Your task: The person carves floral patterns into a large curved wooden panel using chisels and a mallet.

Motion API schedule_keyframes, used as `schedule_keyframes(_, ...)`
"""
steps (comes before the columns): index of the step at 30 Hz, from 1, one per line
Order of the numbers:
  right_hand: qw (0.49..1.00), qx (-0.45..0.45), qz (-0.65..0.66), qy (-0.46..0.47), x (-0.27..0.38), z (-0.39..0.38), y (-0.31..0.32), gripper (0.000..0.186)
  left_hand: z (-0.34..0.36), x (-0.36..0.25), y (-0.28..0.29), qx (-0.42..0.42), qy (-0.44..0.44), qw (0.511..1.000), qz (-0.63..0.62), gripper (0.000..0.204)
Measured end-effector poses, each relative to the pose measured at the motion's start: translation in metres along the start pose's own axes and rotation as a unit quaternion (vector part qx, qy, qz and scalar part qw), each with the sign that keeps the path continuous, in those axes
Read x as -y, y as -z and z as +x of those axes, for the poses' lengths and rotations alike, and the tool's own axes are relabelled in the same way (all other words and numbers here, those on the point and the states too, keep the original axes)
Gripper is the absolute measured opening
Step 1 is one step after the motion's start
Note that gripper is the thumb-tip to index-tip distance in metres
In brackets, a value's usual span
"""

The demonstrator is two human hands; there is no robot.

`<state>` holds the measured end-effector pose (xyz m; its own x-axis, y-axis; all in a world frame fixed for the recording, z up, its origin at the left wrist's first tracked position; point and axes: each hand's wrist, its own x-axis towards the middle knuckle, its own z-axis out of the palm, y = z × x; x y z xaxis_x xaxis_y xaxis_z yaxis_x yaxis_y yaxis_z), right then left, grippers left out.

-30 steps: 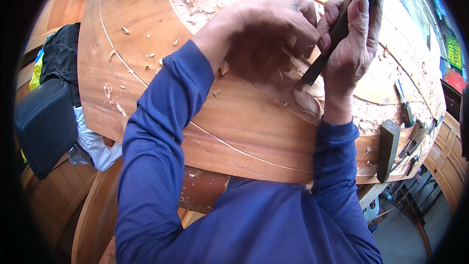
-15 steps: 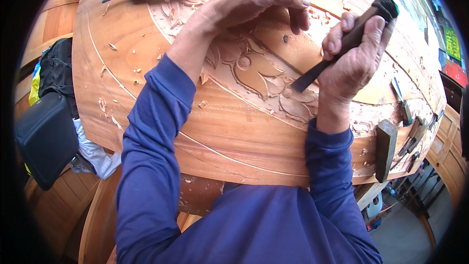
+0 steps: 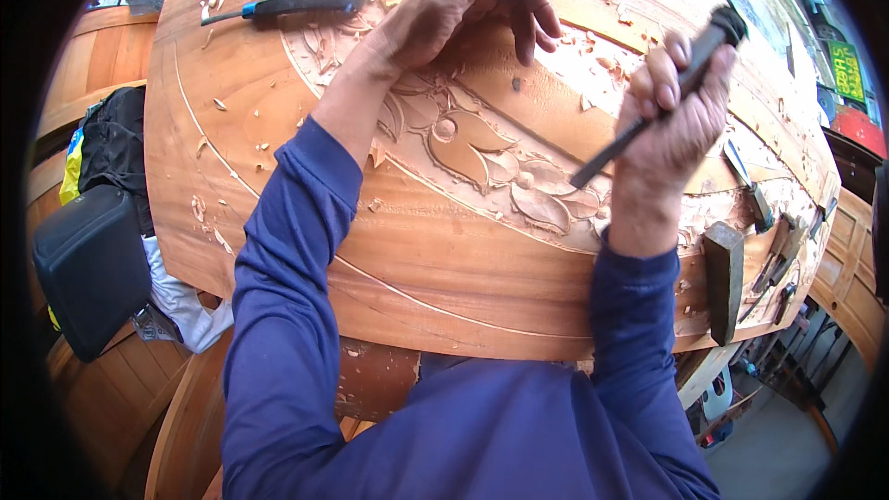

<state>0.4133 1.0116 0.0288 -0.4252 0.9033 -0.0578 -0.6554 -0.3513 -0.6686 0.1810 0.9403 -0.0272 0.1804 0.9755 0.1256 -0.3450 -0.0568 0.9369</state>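
In front of me lies a wide wooden panel (image 3: 435, 292) with a carved band of flowers and leaves (image 3: 463, 143). Raised over the band's right part, my right hand (image 3: 671, 125) is wrapped round a dark chisel (image 3: 620, 143). Its flat blade slants down to the left, above the carved leaves; whether it touches wood I cannot tell. My left hand (image 3: 482, 9) hovers over or rests on the far side of the band, its fingers loosely bent and apart, nothing seen in them. Its palm is hidden. A black-handled carving tool (image 3: 301, 4) lies at the far left of the panel.
At the right edge lie a dark wooden block (image 3: 724, 282), another chisel (image 3: 750, 187) and several smaller tools (image 3: 785, 250). Wood shavings (image 3: 607, 63) are strewn over the panel. Left of it are a black case (image 3: 91, 268), a black bag (image 3: 116, 153) and white cloth (image 3: 190, 296).
My right hand and the chisel have moved a little right, and the fingers have loosened and shifted on the handle. My left hand stays about where it was; the view has shifted slightly.
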Motion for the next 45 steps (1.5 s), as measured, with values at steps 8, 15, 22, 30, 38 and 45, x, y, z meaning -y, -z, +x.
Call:
schedule_keyframes(8,0.937,-0.139,-0.25,0.2,0.075,-0.117,0.071,0.054,-0.001,-0.017,-0.023,-0.094,0.028,0.992,0.083,0.052)
schedule_keyframes(15,0.917,-0.186,-0.314,0.161,0.136,-0.246,0.112,0.051,-0.003,-0.016,-0.024,-0.156,0.009,0.981,0.114,0.044)
schedule_keyframes(22,0.941,-0.176,-0.264,0.116,0.15,-0.31,0.127,0.048,-0.003,-0.002,-0.051,-0.175,0.051,0.977,0.113,0.035)
schedule_keyframes(30,0.884,-0.092,-0.443,-0.113,0.16,-0.367,0.147,0.051,-0.11,0.021,-0.155,-0.158,0.071,0.639,0.75,0.062)
schedule_keyframes(38,0.832,-0.033,-0.536,-0.139,0.156,-0.391,0.138,0.058,-0.221,0.046,-0.235,-0.287,0.134,0.55,0.772,0.065)
schedule_keyframes(45,0.842,0.029,-0.535,-0.056,0.169,-0.39,0.118,0.043,-0.176,0.01,-0.379,-0.036,-0.129,0.711,0.69,0.069)
